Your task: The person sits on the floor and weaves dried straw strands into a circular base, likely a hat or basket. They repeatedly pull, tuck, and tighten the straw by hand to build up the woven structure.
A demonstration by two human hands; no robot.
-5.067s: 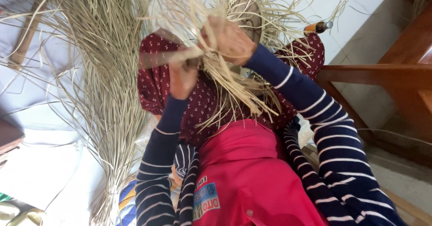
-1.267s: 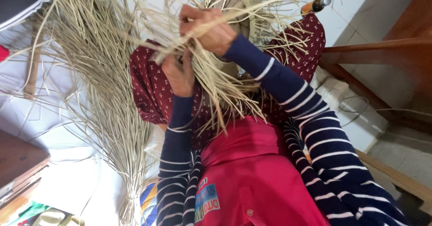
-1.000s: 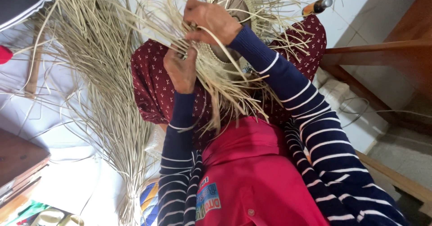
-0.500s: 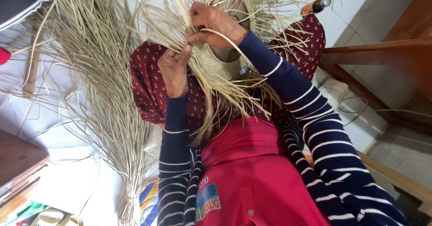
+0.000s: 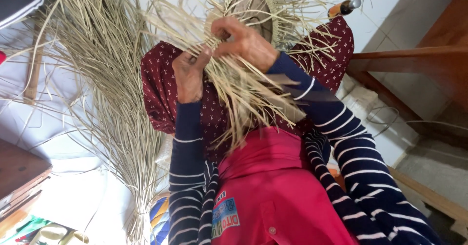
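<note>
A partly woven straw piece [image 5: 253, 8] with many loose pale strands rests on my lap, which is covered by a maroon patterned cloth [image 5: 161, 86]. My left hand [image 5: 187, 74] pinches a few of the strands at the piece's left edge. My right hand [image 5: 246, 42] lies just to its right, fingers curled around other strands near the woven rim. The two hands almost touch. Loose strand ends [image 5: 248, 103] hang down over the cloth toward my red shirt.
A big bundle of dry straw [image 5: 112, 103] fans out on the white floor at left, tied near the bottom. A wooden bench or frame [image 5: 414, 59] stands at right, a tool with an orange handle [image 5: 341, 8] lies beyond my knee, and a brown wooden edge [image 5: 19, 176] shows at lower left.
Both hands have dropped a little and come closer together on the strands; my right hand has bent a strand over and pulled it in toward the left hand.
</note>
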